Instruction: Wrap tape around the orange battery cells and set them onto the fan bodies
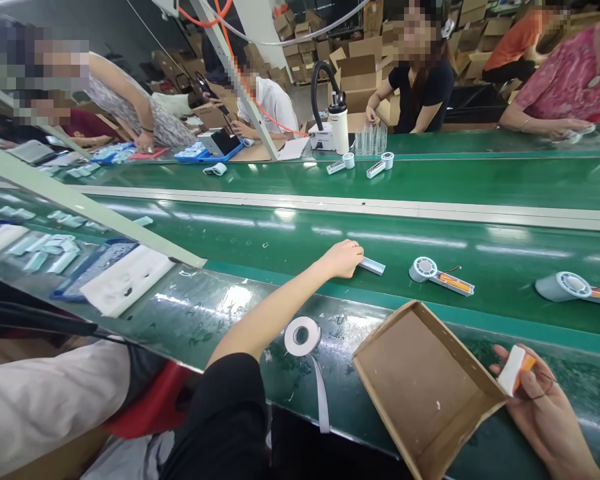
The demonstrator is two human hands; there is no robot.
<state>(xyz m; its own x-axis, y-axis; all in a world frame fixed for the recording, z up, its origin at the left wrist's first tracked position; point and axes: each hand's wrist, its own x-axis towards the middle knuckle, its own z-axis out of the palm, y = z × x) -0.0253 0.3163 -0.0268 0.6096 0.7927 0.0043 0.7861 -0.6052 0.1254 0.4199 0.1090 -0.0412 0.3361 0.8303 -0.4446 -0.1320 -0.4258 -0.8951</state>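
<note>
My left hand (345, 259) is stretched out over the green belt, its fingers closed around a handheld fan. Only the pale, trough-like handle (373, 266) of that fan shows; the hand hides the rest. At the lower right, my right hand (543, 400) holds an orange battery (527, 364) with a white strip on its side and a thin dark wire. It is beside a shallow cardboard box (420, 380). To the right of my left hand, a fan with an open handle (424, 268) lies on the belt, an orange battery inside it. Another fan (563, 287) lies farther right.
A roll of white tape (303, 336) lies on the metal worktop, its loose end hanging over the front edge. A slanted metal post (95, 207) crosses the left side. Co-workers sit across a second belt (430, 177) holding several fans. A white sheet (127, 277) covers a blue tray.
</note>
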